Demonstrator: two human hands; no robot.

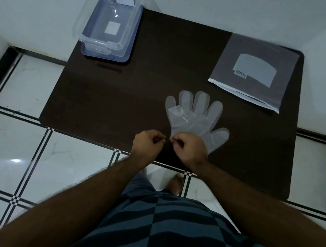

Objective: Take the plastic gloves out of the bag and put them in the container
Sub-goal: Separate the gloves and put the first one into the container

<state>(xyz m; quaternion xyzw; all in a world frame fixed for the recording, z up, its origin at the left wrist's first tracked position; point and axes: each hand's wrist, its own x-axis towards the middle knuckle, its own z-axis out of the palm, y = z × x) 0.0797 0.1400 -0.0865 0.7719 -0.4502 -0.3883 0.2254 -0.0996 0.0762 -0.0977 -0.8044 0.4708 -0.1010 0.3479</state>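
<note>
Translucent plastic gloves (195, 115) lie flat in a stack on the dark table (119, 100), fingers pointing away from me. My right hand (190, 149) pinches the cuff edge of the gloves near the table's front edge. My left hand (148, 142) is curled right beside it, fingertips at the same cuff; whether it holds the plastic is unclear. The grey plastic bag (253, 71) with a white label lies at the far right, its open end toward me. The clear container (108, 25) stands open at the far left, resting on its blue lid.
White walls close in behind and on both sides of the table. The floor below is white tile with black lines. My bare foot (175, 183) and striped shorts show under the table's front edge.
</note>
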